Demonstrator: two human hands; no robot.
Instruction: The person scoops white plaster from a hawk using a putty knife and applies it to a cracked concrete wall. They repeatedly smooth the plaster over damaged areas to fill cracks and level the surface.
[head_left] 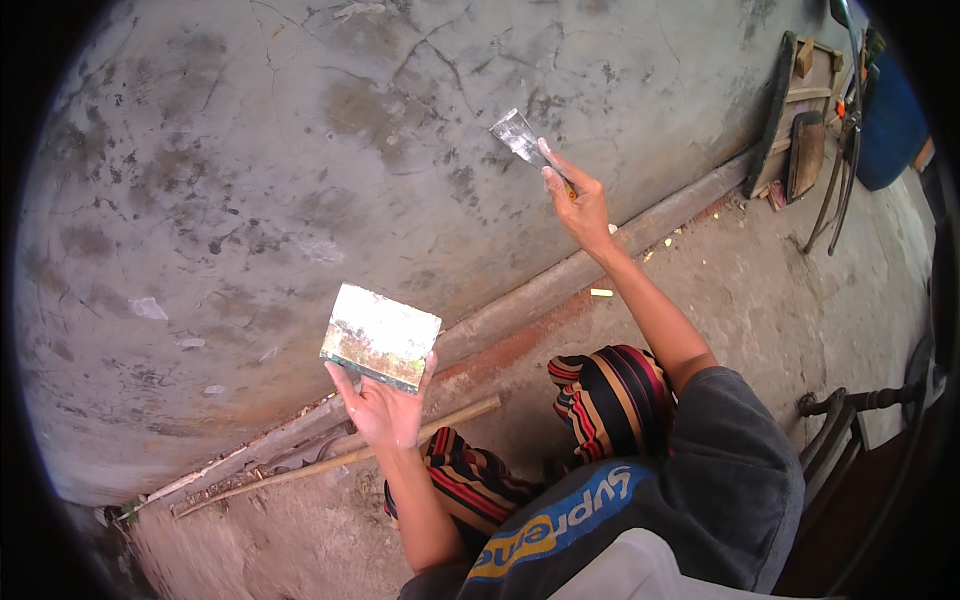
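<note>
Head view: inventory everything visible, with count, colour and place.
Putty knife: 1, grey, upper centre
Rectangular board: 1, white, left of centre
Cracked wall: 1, grey, upper left
Ledge: 1, grey, along wall base
Ground: 1, grey, right and bottom
Wooden pole: 1, tan, on ground
Small bar: 1, yellow, on ground
Slatted panel: 1, brown, upper right
Barrel-like object: 1, blue, upper right
Wooden furniture: count unclear, dark, right edge
Trousers: 1 pair, striped, lower centre
T-shirt: 1, dark grey, bottom right
Left hand: 1, bare, under board
Right hand: 1, bare, gripping knife

Upper body: a charcoal short-sleeved shirt (735, 445) bearing a blue-and-yellow lettered panel (575, 512). Lower body: loose legwear (615, 410) striped in black, red and tan.
</note>
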